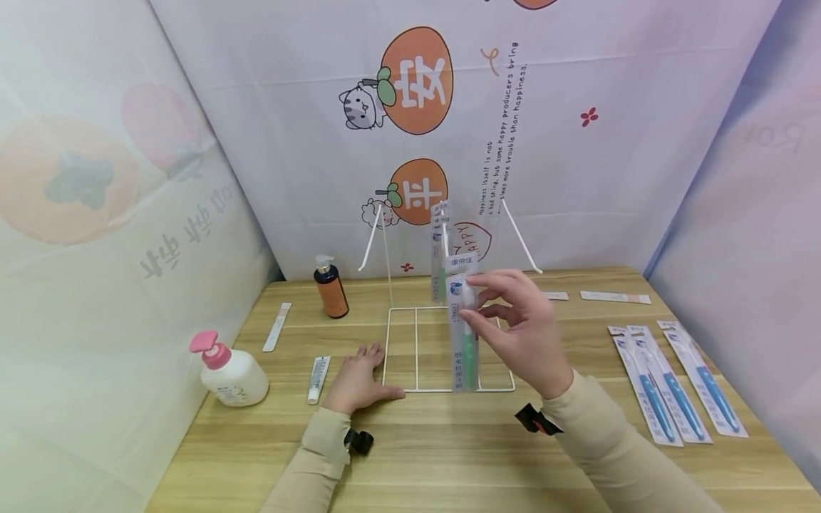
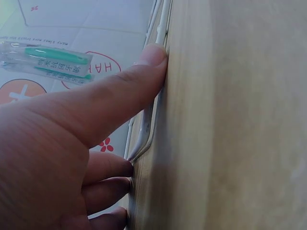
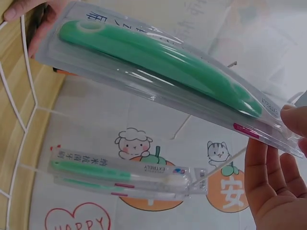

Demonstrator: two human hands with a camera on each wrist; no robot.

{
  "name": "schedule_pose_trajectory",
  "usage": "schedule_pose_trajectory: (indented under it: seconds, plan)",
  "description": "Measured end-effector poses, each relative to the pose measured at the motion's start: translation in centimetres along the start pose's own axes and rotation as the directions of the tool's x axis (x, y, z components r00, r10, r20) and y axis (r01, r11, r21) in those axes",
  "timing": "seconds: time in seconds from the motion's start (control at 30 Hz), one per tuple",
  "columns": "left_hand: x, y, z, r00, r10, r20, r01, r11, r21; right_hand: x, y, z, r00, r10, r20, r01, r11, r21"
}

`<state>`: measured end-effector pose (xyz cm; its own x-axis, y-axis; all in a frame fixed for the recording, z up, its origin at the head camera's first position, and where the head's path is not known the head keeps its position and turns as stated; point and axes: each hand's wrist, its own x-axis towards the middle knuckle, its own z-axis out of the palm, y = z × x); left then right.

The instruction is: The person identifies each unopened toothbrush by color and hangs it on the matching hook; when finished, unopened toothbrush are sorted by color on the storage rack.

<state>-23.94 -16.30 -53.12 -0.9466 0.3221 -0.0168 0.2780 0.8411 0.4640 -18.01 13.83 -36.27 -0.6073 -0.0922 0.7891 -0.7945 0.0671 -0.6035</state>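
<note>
Right hand (image 1: 522, 331) raised over the wire rack (image 1: 410, 349), pinching a packaged green toothbrush (image 1: 463, 335) near the pack's top end between thumb and fingertips (image 3: 292, 120). Pack upright, lower end just above the rack's base, close to the near rail. Right wrist view: second green toothbrush pack (image 3: 124, 175) already hanging farther back on one of the rack's hooks.

Left hand (image 1: 355, 381) flat on the counter (image 1: 449, 456), fingers straight, thumb (image 2: 144, 72) pressed against the near left corner of the rack's base. Grasping nothing; bracing only.

Elsewhere on counter: three blue toothbrush packs (image 1: 673, 385) laid side by side at right, two flat strips at far right, brown pump bottle (image 1: 330, 288) at far left, white bottle with pink pump (image 1: 227, 370) at near left, small tube (image 1: 317, 377) just left of the braced hand, one strip (image 1: 277, 326) beyond it.

Judgement on doing the step well: hold pinch high so the hang hole at the pack's top stays uncovered; whether the hole is lined up with a hook cannot be told from these views. Keep pack vertical, face forward, matching the hung one. Keep left thumb pressing the base down, since the light wire frame would likely tip or slide under a sideways push. Release only once weight sits on the hook.
</note>
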Motion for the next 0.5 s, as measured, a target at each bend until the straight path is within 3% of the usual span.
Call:
schedule_pose_trajectory:
  seconds: [0.5]
  plan:
    - [0.0,0.0,0.1,1.000,0.001,-0.011,-0.001,1.000,0.010,0.6,1.9,1.7,1.000,0.009,0.016,-0.007,0.994,-0.111]
